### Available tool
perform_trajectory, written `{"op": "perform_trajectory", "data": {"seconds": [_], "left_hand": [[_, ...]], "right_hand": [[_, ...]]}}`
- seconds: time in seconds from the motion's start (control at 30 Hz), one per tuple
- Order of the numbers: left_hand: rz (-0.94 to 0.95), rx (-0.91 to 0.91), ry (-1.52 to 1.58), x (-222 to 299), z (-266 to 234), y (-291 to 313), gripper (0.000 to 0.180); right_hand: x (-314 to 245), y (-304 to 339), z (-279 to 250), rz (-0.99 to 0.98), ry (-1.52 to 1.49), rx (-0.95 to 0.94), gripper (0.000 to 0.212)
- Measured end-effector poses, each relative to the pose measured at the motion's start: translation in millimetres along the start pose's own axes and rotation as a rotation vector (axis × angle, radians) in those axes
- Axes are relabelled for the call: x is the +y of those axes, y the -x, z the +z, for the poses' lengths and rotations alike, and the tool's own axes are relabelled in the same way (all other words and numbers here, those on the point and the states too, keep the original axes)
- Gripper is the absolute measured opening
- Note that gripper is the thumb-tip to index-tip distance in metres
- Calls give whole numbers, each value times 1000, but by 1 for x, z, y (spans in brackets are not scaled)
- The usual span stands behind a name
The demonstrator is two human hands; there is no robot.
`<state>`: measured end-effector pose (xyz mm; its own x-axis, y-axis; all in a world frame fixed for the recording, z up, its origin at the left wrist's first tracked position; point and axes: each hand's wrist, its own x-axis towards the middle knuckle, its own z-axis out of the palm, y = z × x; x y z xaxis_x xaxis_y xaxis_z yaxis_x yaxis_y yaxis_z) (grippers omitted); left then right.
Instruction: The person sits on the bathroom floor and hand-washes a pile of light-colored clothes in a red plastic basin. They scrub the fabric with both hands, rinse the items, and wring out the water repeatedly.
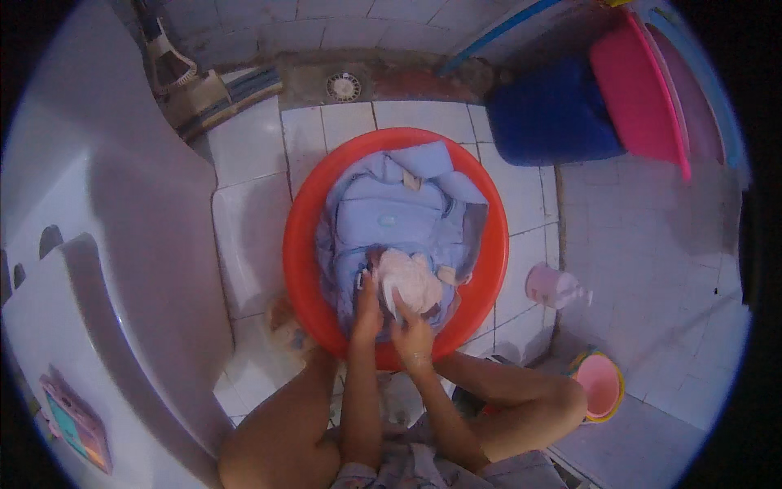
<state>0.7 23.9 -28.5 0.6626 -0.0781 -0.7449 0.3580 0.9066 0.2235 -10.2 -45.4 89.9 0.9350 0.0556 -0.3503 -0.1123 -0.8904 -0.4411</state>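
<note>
A round red basin stands on the tiled floor between my knees. Inside it lies a light blue backpack, its straps and pale tags folded toward the far rim. On the backpack's near part rests a pale pink, fluffy-looking bundle with darker patches at its edges; its exact kind is unclear. My left hand is along the bundle's left side, next to a small white fitting, fingers pointing away from me. From the near side, my right hand grips the bundle, thumb and fingers partly hidden.
A white fixture fills the left side, with a colourful phone-like object on it. On the right are a dark blue basin, a pink basin, a pale pink bottle and stacked small tubs. A floor drain lies beyond.
</note>
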Motion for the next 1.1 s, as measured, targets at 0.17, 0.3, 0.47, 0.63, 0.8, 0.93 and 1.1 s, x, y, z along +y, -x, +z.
{"op": "perform_trajectory", "data": {"seconds": [0.17,0.3,0.47,0.63,0.8,0.93,1.1], "left_hand": [[-30,9,16,-5,9,8,51],[7,-68,118,-12,-11,-14,54],[33,5,27,27,25,16,59],[91,-83,-89,10,18,9,52],[140,7,-4,17,26,8,43],[126,136,-84,6,15,12,42],[273,93,-137,-16,4,-4,44]], "right_hand": [[-26,-69,-8,165,105,-92,62],[8,-3,-1,-23,68,36,59],[40,51,-1,78,79,13,56],[12,10,-35,106,-186,104,57],[2,-16,0,126,-91,14,53],[12,12,16,143,-128,6,52],[-29,-92,-7,340,-10,-234,53]]}}
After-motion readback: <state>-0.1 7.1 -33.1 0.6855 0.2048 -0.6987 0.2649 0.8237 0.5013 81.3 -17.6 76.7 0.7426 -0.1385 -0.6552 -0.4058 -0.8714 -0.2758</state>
